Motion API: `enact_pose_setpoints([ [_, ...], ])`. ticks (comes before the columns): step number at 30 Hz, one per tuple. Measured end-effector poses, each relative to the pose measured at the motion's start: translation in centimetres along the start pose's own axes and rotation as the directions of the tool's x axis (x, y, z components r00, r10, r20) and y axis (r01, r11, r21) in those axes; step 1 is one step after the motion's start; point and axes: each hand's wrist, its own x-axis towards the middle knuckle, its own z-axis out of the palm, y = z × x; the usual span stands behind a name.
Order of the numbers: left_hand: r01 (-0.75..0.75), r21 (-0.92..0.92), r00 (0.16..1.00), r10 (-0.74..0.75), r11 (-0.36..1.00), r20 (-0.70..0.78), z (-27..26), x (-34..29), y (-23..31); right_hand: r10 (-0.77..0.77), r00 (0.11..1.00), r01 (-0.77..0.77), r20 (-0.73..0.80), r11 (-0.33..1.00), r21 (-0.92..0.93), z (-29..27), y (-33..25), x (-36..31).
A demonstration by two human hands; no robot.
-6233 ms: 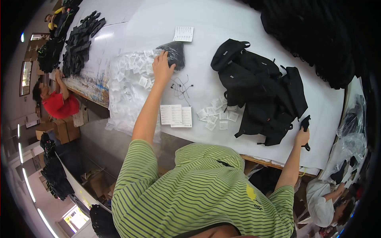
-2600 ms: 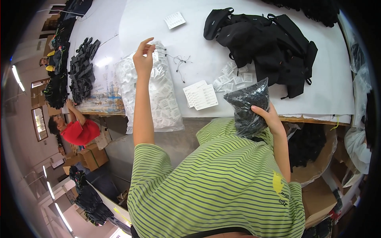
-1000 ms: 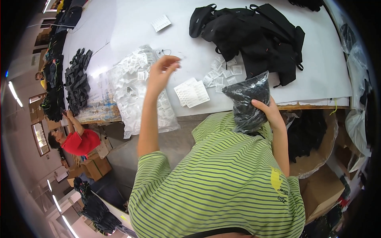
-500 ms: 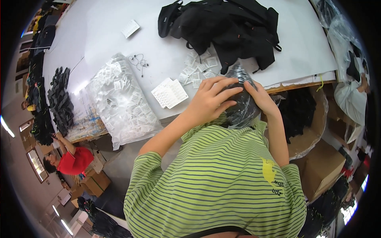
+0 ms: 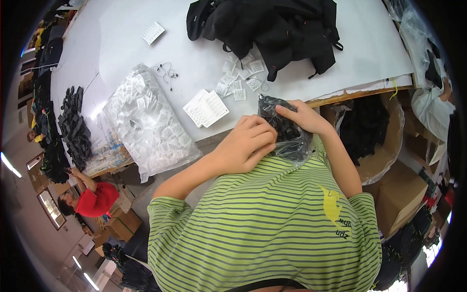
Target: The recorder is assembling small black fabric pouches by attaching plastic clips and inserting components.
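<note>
Clear bag of black pieces point(image 5: 287, 127) is up in front of the torso, between both hands, at the near edge of the surface point(image 5: 116, 44). Right hand point(image 5: 304, 118) has hold of it: thumb over the upper face, the other fingers out of sight round the far side. Left hand point(image 5: 250, 143) is curled, fingertips touching the bag's left flank; we can't tell if it pinches the film or just presses.

Key relation: bag lies right of the left hand, and down-left of the right hand. Long axis slants, upper end tipped left toward the surface, lower end toward the striped shirt point(image 5: 262, 224). Neither hand is nearer; both are in contact.

Outward: small white packets point(image 5: 238, 92) lie just past the bag's upper end, white cards point(image 5: 206, 109) beyond the left hand, then a big clear bag of white packets point(image 5: 151, 119) and thin black cords point(image 5: 170, 74) further left. Black fabric bags point(image 5: 277, 34) pile up past the packets, cut off by the top rim.

Unclear to us: the bag's mouth, what its pieces are, and whether its base touches the shirt.
</note>
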Motion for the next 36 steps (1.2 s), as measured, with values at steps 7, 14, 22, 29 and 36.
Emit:
enact_pose_setpoints([
  [7,0.198,0.344,0.980,-0.185,0.918,-0.068,-1.1,-1.0,0.8,0.023,0.983,0.000,-0.182,0.992,0.125,1.6,-1.1,-0.6],
  [14,0.151,0.397,0.944,-0.014,0.905,-0.329,-1.1,1.4,0.0,0.010,0.954,0.065,-0.301,0.969,0.238,2.3,-2.9,0.6],
  [22,0.271,0.222,0.842,-0.118,0.937,-0.527,-2.9,0.6,-1.8,-0.051,0.975,0.124,-0.215,0.933,0.338,4.0,-3.6,4.0],
  [29,0.217,-0.071,0.419,-0.158,0.974,-0.894,-8.9,-2.0,-2.6,-0.130,0.976,0.171,-0.173,0.954,0.246,6.6,-7.2,12.9],
  [36,0.242,-0.084,0.159,-0.125,0.967,-0.979,-15.1,-4.8,-5.1,-0.116,0.981,0.099,-0.155,0.989,-0.113,9.7,-7.7,25.3],
])
